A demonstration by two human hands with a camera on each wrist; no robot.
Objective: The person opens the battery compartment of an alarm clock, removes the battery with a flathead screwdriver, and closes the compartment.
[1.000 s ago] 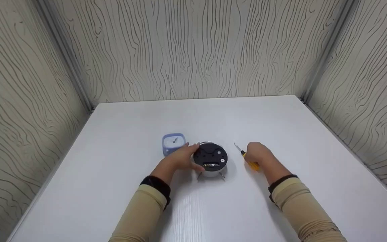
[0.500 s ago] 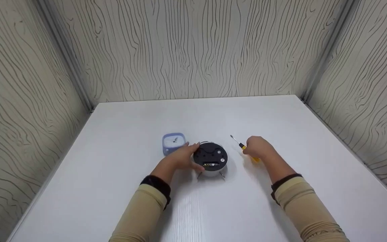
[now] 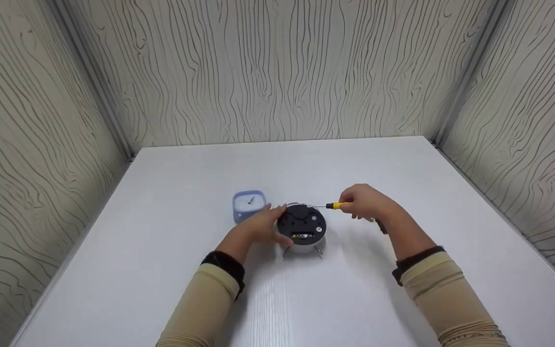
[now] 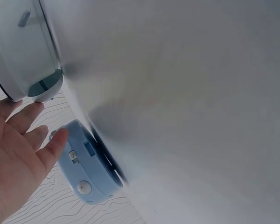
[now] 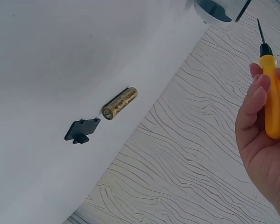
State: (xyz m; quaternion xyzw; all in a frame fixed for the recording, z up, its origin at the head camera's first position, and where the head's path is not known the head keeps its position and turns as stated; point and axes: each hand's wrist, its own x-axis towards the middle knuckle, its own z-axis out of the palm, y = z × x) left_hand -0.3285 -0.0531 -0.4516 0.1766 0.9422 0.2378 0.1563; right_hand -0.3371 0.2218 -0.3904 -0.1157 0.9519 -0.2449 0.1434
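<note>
A round black-backed alarm clock [image 3: 302, 225] lies face down on the white table [image 3: 277, 299], its battery bay showing a gold cell. My left hand [image 3: 272, 223] grips its left side, fingers over the rim and thumb below. My right hand [image 3: 362, 202] pinches a yellow-handled screwdriver [image 3: 337, 206], whose thin shaft points left at the clock's far edge. In the right wrist view the screwdriver [image 5: 273, 93] stands upright in my right hand [image 5: 263, 135]. The left wrist view shows my left hand [image 4: 18, 158] with its fingertips at the round clock's [image 4: 18, 51] rim.
A small blue square clock [image 3: 249, 202] stands just left of the round one, close to my left fingers; the blue clock [image 4: 86, 170] also shows by the left wrist. A loose gold battery [image 5: 120, 102] and a black cover [image 5: 81, 130] lie on the table. Patterned walls close in three sides.
My right hand has lifted the screwdriver off the table and swung it left, so its tip now points at the round clock. The left hand and both clocks have stayed put.
</note>
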